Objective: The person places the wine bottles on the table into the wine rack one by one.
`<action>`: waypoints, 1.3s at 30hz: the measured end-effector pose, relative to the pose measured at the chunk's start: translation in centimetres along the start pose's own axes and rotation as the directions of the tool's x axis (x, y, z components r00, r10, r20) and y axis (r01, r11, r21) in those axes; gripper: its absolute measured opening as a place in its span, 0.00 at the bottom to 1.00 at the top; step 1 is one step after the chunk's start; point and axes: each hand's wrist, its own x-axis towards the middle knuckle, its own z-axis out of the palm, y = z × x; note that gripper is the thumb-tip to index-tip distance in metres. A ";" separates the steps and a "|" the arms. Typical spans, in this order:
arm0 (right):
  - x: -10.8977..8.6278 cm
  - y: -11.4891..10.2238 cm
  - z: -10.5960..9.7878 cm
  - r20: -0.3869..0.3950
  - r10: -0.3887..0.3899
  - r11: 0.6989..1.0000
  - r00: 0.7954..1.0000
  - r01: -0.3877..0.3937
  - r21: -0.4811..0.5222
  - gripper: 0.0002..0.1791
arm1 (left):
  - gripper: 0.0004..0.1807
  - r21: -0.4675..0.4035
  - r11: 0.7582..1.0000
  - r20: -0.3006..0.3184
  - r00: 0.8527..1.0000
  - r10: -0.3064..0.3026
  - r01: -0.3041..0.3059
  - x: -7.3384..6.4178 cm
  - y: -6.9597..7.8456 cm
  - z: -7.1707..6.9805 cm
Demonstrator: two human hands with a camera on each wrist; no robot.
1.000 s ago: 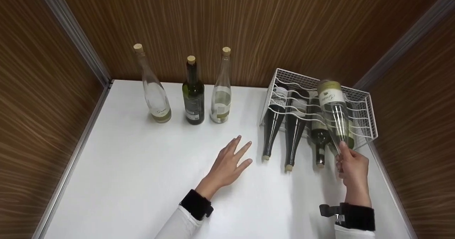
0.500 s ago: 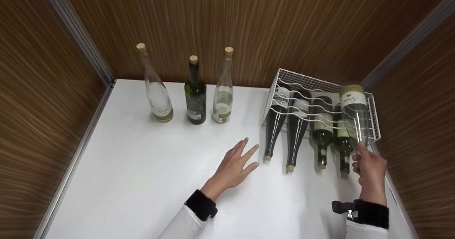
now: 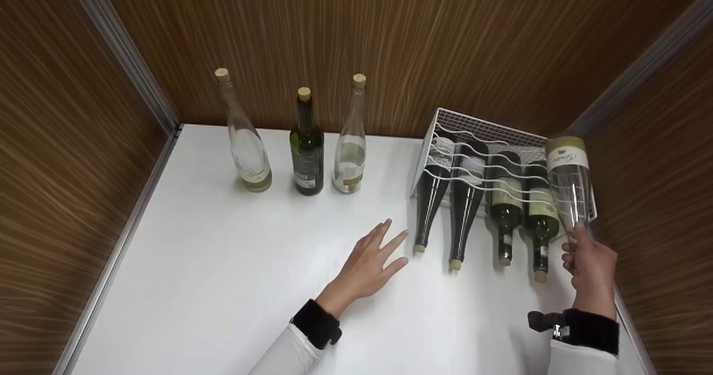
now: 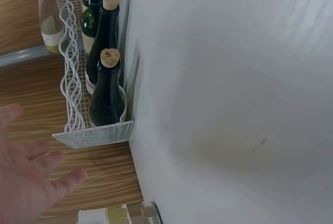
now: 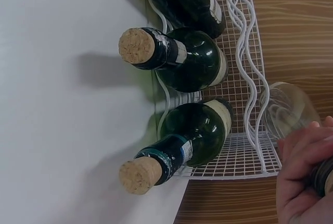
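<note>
My right hand (image 3: 591, 263) grips a clear glass wine bottle (image 3: 569, 169) by its neck. The bottle's cream-and-gold labelled base points away from me, over the right end of a white wire wine rack (image 4: 99, 134). In the right wrist view the bottle (image 5: 289, 107) overlaps the rack's upper wavy wires. Two dark slender bottles (image 3: 429, 202) and two green bottles (image 3: 507, 213) lie in the rack, corked necks toward me. My left hand (image 3: 365, 266) is over the white table with fingers spread, holding nothing, left of the rack.
Three corked bottles stand upright near the back wall: a clear one (image 3: 249, 152), a dark green one (image 3: 307, 160) and another clear one (image 3: 350, 160). Wood-grain panels (image 3: 390, 40) enclose the white table (image 3: 223, 274) at the back and sides.
My right hand has carried the clear bottle rightward across the rack to its right end, uncovering the rightmost green bottle. The left hand has shifted slightly right in view, still spread.
</note>
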 end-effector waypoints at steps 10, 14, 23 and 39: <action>0.7 -0.2 -0.2 0.019 0.040 0.999 0.999 -0.041 0.036 0.19 | 0.33 -0.001 1.000 0.007 1.000 -0.001 0.001 -0.1 0.1 0.1; 1.0 -0.2 -0.3 0.043 0.043 0.998 0.998 -0.045 0.034 0.20 | 0.33 -0.007 1.000 0.002 1.000 -0.001 0.001 -0.1 -0.1 0.2; 1.4 -0.1 -0.9 0.082 0.019 0.998 0.996 -0.014 -0.062 0.15 | 0.33 -0.013 1.000 0.010 1.000 -0.010 0.010 -0.2 -0.3 0.2; 1.1 0.0 -1.6 0.058 -0.043 0.998 0.997 0.045 -0.050 0.15 | 0.33 -0.006 1.000 -0.007 1.000 -0.008 0.007 -0.5 -0.5 0.1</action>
